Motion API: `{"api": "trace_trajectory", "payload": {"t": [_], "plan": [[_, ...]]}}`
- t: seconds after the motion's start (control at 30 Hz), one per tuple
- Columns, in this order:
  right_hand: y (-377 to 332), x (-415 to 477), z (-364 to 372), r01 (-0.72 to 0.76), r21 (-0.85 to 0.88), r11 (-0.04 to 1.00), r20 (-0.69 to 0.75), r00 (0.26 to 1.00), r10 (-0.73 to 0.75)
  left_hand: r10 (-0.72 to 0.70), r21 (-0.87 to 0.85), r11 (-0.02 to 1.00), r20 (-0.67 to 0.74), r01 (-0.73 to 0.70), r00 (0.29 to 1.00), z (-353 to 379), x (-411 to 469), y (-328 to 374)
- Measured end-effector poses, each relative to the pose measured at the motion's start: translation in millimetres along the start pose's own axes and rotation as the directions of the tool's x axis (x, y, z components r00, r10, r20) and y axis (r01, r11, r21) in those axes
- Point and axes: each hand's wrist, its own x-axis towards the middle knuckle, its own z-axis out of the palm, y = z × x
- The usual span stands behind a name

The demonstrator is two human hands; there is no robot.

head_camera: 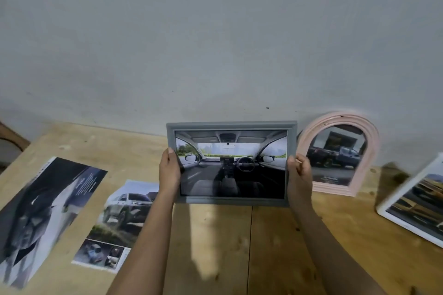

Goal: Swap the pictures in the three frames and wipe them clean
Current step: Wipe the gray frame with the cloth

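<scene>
I hold a grey rectangular frame (231, 125) upright above the wooden table (239, 246), facing me; it shows a picture of a car interior. My left hand (169, 170) grips its left edge and my right hand (299, 175) grips its right edge. A pink arched frame (370, 141) with a dark pickup picture leans on the wall just right of it. A white rectangular frame (393, 217) with a yellowish car picture lies at the far right, partly cut off. Two loose car pictures lie on the left: a large dark one (45, 213) and a smaller SUV one (119, 220).
A plain grey wall (215, 43) rises directly behind the table. A seam (250, 246) runs down the tabletop under the held frame. At the far left edge, part of a wooden chair or stand (12, 136) shows.
</scene>
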Motion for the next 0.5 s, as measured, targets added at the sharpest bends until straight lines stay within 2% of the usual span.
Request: {"api": "trace_trajectory", "payload": {"t": [0.13,0.3,0.5], "plan": [[12,13,16,0.031,-0.171,0.985,-0.007,0.999,-0.033,-0.001,0.004,1.000,-0.021,0.001,1.000,13,25,-8],[28,32,27,0.100,-0.385,0.917,0.030,0.995,-0.096,-0.012,-0.041,0.999,-0.072,0.009,0.997,27,43,-16],[35,54,41,0.164,-0.505,0.847,0.053,0.986,-0.160,-0.031,-0.103,0.995,-0.161,0.015,0.987,42,67,-12]]}}
